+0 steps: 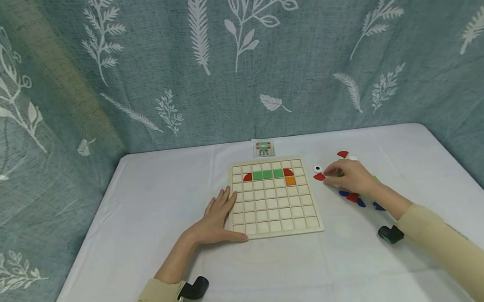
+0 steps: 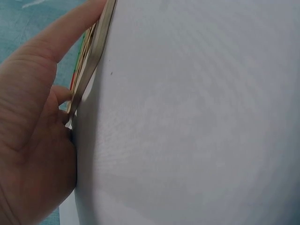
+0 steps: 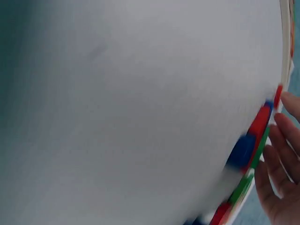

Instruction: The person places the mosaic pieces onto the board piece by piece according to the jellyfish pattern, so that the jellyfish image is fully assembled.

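Right hand (image 1: 351, 176): bends thumb and forefinger close to the red piece (image 1: 319, 177); cannot tell whether pinching it or only touching.
Red piece: lies left of the right hand, at its fingertips, and well apart from the left hand (image 1: 216, 223); fan-shaped, with a long axis too small to judge.
Board (image 1: 273, 214): lies left of the red piece, with its right edge just beside it.
Eye disc (image 1: 317, 168): sits just beyond the red piece, white with a dark dot.
Left hand: rests along the board's left edge, with fingers straight and spread and thumb at the near left corner.
Board cells: hold, in the second row from the far edge, a left red corner (image 1: 247, 177), three green squares (image 1: 267, 174) and a right red corner (image 1: 288, 172); below the last, an orange square (image 1: 290, 180).
Loose pieces: lie around the right hand, including a far red wedge (image 1: 343, 154), a near red wedge (image 1: 352, 198) and blue wedges (image 1: 361, 202).
Card (image 1: 263, 147): lies beyond the board's far edge, printed with a coloured figure.
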A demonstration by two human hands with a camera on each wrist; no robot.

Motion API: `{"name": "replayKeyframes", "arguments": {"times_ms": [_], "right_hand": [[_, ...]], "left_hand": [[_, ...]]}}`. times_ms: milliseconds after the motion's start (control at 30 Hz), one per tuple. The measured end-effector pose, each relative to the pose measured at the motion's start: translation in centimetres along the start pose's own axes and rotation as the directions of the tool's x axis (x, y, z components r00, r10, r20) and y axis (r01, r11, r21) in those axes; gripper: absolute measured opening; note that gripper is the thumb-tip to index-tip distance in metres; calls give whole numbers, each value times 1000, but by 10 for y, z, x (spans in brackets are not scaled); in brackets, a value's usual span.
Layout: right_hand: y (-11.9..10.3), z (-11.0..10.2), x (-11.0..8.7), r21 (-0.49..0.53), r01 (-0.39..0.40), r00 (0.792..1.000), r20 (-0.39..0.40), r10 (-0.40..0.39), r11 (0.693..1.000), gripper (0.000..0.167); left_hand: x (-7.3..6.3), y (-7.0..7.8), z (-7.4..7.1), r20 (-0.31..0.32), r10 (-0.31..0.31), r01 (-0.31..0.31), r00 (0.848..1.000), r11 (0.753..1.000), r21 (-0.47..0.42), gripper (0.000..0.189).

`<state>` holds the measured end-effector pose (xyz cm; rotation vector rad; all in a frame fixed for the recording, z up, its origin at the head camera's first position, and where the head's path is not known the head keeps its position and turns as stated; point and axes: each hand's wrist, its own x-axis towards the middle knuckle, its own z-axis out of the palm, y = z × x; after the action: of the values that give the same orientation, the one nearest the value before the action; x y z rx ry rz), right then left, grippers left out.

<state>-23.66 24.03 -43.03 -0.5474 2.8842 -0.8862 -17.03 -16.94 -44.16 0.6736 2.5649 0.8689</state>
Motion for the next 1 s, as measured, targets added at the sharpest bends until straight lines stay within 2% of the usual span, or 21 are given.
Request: {"name": "replayKeyframes", "arguments": {"times_ms": [133, 367, 600, 767, 1000], "right_hand": [[-9, 5, 7, -17, 28, 1000, -2, -28, 999, 27], [-8, 4, 10, 20, 173, 984, 30, -173, 985, 22], [-14, 9, 13, 33, 117, 990, 72, -120, 993, 27], [-16, 10, 14, 36, 126, 988, 84, -129, 991, 24], [-15, 8, 11, 52, 76, 994, 70, -80, 996, 24]], "left_hand": [[0, 0, 0, -2, 6, -6, 1000, 1000, -3, 119], [1, 1, 0, -1, 19, -19, 1000, 999, -26, 118], [0, 1, -1, 3, 11, -11, 1000, 1000, -12, 119], [0, 0, -1, 11, 1, -1, 1000, 1000, -10, 120], [0, -1, -1, 4, -3, 3, 1000, 1000, -11, 120]]}}
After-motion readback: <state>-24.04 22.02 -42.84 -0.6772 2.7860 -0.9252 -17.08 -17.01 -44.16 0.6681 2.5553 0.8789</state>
